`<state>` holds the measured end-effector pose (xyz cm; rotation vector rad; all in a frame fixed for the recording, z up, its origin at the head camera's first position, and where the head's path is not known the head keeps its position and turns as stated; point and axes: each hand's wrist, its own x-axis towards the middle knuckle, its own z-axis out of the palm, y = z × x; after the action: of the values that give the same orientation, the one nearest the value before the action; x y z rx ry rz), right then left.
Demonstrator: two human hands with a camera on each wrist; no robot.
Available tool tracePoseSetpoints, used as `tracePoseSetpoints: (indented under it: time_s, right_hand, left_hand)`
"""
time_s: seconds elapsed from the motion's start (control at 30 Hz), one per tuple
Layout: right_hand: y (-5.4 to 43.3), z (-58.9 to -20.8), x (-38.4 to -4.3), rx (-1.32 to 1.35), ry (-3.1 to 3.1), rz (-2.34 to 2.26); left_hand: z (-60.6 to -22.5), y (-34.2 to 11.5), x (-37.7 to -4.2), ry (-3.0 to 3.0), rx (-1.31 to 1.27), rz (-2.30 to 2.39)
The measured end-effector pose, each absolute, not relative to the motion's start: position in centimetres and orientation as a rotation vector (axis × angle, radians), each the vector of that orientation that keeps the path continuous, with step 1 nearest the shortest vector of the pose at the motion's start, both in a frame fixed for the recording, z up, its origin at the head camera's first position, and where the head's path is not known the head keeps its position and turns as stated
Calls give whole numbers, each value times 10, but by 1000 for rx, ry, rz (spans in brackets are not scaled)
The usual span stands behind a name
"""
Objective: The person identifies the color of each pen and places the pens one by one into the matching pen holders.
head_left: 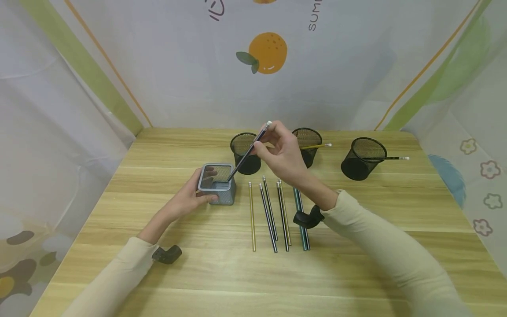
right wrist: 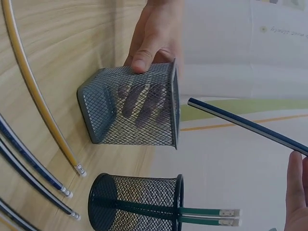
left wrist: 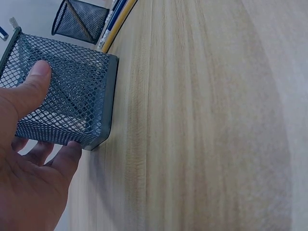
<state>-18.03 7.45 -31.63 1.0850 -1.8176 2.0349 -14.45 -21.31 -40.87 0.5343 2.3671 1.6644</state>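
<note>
A dark blue pencil (head_left: 247,154) with a silver stripe and a white eraser is over the open top of the square mesh cup (head_left: 223,197). The pencil leans, its eraser end up and its low end just above the cup's rim. The person's right grip (head_left: 282,154) pinches it near the top between thumb and fingers.

The square mesh cup is gray. The left grip (head_left: 184,200) holds it from its left side, with the thumb on 1 wall and the fingers around another. I can't tell if its bottom sits flat.

To the right of the square cup lie at least 7 pencils, erasers pointing away from the person. Nearest to it is a gold pencil (head_left: 252,220), then 2 dark pencils (head_left: 268,218), then a black pencil (head_left: 283,220) close beside another gold one, and farthest a teal pencil (head_left: 303,240) next to a dark one.

Behind the square cup and to its right are 3 round black mesh cups. The near cup (head_left: 248,166) holds 2 green pencils (right wrist: 202,211). The middle cup (head_left: 311,157) has a yellow pencil (head_left: 317,146), and the far cup (head_left: 355,168) has a black one.

The wood counter (head_left: 237,281) runs all around the square cup. Well behind it hangs a white cloth (head_left: 178,66) with an orange fruit picture (head_left: 268,53).
</note>
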Motion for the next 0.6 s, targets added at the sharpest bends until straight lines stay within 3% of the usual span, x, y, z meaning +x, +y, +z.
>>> tracePoseSetpoints:
  time_s: [0.6]
  right_hand:
    - [49, -338, -171, 1214, -1989, 1915]
  left_hand:
    - [-409, -213, -145, 2366, 546, 1669]
